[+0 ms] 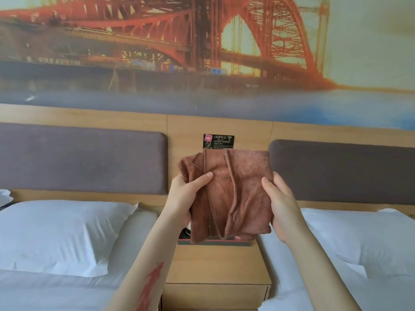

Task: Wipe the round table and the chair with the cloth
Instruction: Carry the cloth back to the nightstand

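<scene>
A folded brown cloth point(233, 196) is held up in front of me, above a wooden nightstand. My left hand point(184, 196) grips its left edge, thumb on the front and fingers behind. My right hand point(280, 205) grips its right edge the same way. The cloth hangs in loose folds between the two hands. No round table or chair shows in this view.
The wooden nightstand point(217, 265) stands between two beds with white pillows, one at the left point(58, 234) and one at the right point(363, 241). Grey padded headboards point(83, 158) and a black sign point(219, 141) back onto the wall under a bridge mural.
</scene>
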`<action>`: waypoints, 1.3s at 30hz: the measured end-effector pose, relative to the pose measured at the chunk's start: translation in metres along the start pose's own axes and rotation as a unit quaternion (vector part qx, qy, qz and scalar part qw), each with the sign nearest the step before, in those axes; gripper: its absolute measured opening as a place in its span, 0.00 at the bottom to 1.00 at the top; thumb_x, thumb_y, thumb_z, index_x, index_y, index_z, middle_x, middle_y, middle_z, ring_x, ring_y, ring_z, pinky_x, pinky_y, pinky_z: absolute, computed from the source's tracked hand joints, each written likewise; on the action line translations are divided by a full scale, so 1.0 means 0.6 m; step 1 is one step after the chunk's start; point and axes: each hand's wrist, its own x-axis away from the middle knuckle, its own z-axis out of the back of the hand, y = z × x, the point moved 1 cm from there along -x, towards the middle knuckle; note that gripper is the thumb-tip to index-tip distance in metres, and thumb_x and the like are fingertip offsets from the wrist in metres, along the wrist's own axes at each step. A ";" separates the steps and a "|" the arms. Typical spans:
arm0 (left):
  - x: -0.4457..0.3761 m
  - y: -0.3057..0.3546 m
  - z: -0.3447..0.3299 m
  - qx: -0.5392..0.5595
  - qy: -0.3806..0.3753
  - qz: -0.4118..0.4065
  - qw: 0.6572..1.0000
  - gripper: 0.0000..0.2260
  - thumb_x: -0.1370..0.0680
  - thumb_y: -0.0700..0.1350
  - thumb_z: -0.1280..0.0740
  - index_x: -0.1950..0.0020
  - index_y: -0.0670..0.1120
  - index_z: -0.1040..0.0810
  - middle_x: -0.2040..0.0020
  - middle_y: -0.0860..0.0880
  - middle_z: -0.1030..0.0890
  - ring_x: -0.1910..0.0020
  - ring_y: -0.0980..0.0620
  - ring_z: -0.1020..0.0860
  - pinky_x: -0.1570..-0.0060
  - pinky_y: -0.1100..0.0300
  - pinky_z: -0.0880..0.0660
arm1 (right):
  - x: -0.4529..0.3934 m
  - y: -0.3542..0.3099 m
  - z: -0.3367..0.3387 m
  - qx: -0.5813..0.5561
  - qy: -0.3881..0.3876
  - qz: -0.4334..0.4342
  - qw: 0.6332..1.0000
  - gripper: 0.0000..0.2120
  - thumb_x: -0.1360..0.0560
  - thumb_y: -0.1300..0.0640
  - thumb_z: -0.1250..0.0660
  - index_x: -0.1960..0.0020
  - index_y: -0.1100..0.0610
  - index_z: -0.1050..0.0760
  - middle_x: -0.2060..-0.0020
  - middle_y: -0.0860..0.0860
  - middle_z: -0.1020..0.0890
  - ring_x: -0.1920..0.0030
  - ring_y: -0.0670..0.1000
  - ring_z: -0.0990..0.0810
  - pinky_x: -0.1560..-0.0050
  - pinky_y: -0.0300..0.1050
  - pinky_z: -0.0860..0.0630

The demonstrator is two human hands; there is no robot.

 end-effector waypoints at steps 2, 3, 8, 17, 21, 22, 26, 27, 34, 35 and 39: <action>-0.081 -0.005 0.005 0.000 -0.002 0.008 1.000 0.06 0.28 0.37 0.29 0.52 0.44 0.21 0.58 0.46 0.16 0.64 0.52 0.17 0.67 0.60 0.20 | -0.067 0.022 -0.018 -0.007 0.011 -0.009 1.000 0.12 0.21 0.58 0.44 0.53 0.47 0.23 0.57 0.44 0.17 0.59 0.40 0.18 0.59 0.38 0.25; -0.118 -0.005 0.005 -0.002 -0.004 0.013 1.000 0.06 0.28 0.37 0.30 0.52 0.44 0.21 0.60 0.47 0.16 0.65 0.53 0.17 0.67 0.60 0.20 | -0.097 0.032 -0.027 -0.009 0.020 -0.015 1.000 0.12 0.21 0.58 0.44 0.53 0.47 0.24 0.56 0.45 0.17 0.58 0.41 0.18 0.58 0.39 0.25; -0.262 -0.009 -0.002 -0.019 -0.025 0.019 0.999 0.08 0.28 0.38 0.29 0.50 0.43 0.21 0.55 0.45 0.16 0.58 0.49 0.17 0.59 0.56 0.19 | -0.222 0.061 -0.044 -0.020 0.045 -0.021 0.999 0.10 0.21 0.57 0.44 0.47 0.47 0.26 0.52 0.45 0.19 0.54 0.41 0.19 0.59 0.37 0.25; -0.398 -0.052 -0.028 -0.008 -0.047 0.042 0.998 0.09 0.28 0.38 0.30 0.49 0.43 0.21 0.52 0.43 0.17 0.58 0.50 0.17 0.61 0.56 0.19 | -0.354 0.115 -0.022 0.000 0.056 -0.035 0.998 0.15 0.21 0.54 0.44 0.35 0.50 0.31 0.41 0.48 0.23 0.42 0.47 0.24 0.45 0.46 0.27; -0.442 -0.074 -0.050 0.005 -0.043 0.049 0.998 0.06 0.27 0.38 0.30 0.52 0.45 0.21 0.53 0.44 0.17 0.56 0.48 0.18 0.57 0.54 0.20 | -0.413 0.139 0.003 0.005 0.046 -0.045 0.998 0.19 0.21 0.53 0.43 0.31 0.49 0.35 0.35 0.49 0.26 0.37 0.49 0.26 0.37 0.51 0.29; -0.453 -0.079 -0.057 0.007 -0.039 0.050 0.998 0.07 0.27 0.38 0.30 0.51 0.45 0.21 0.52 0.44 0.17 0.55 0.47 0.18 0.57 0.53 0.20 | -0.428 0.143 0.011 0.008 0.041 -0.050 0.998 0.19 0.21 0.52 0.43 0.31 0.48 0.36 0.34 0.49 0.27 0.36 0.49 0.27 0.36 0.52 0.30; -0.493 -0.106 -0.088 0.008 -0.031 0.055 0.998 0.08 0.27 0.38 0.30 0.50 0.45 0.22 0.52 0.44 0.17 0.56 0.48 0.18 0.59 0.55 0.20 | -0.485 0.161 0.045 0.012 0.025 -0.060 0.998 0.18 0.21 0.52 0.44 0.32 0.46 0.35 0.36 0.48 0.26 0.38 0.49 0.26 0.37 0.52 0.29; -0.502 -0.115 -0.095 0.011 -0.027 0.055 0.998 0.07 0.27 0.38 0.30 0.51 0.45 0.21 0.53 0.44 0.17 0.57 0.48 0.18 0.60 0.55 0.20 | -0.499 0.167 0.054 0.018 0.022 -0.066 0.997 0.18 0.21 0.51 0.44 0.31 0.45 0.36 0.35 0.48 0.26 0.37 0.49 0.27 0.36 0.53 0.30; -0.565 -0.199 -0.112 -0.001 0.016 0.088 0.996 0.05 0.27 0.38 0.30 0.54 0.46 0.22 0.55 0.45 0.17 0.57 0.48 0.18 0.58 0.54 0.20 | -0.572 0.248 0.093 0.039 0.001 -0.111 0.993 0.14 0.21 0.52 0.45 0.36 0.44 0.32 0.39 0.48 0.24 0.41 0.48 0.24 0.40 0.50 0.28; -0.574 -0.214 -0.110 -0.005 0.019 0.096 0.995 0.05 0.27 0.38 0.30 0.55 0.47 0.22 0.56 0.46 0.18 0.59 0.49 0.18 0.60 0.56 0.20 | -0.580 0.265 0.098 0.040 0.000 -0.121 0.992 0.14 0.21 0.52 0.45 0.36 0.45 0.32 0.39 0.49 0.24 0.41 0.49 0.25 0.39 0.51 0.28; -0.613 -0.273 -0.098 -0.020 0.027 0.135 0.990 0.04 0.27 0.38 0.30 0.56 0.47 0.21 0.59 0.48 0.17 0.68 0.55 0.17 0.66 0.60 0.19 | -0.609 0.335 0.111 0.040 0.008 -0.166 0.985 0.15 0.20 0.52 0.45 0.35 0.47 0.33 0.38 0.49 0.25 0.40 0.49 0.25 0.39 0.51 0.28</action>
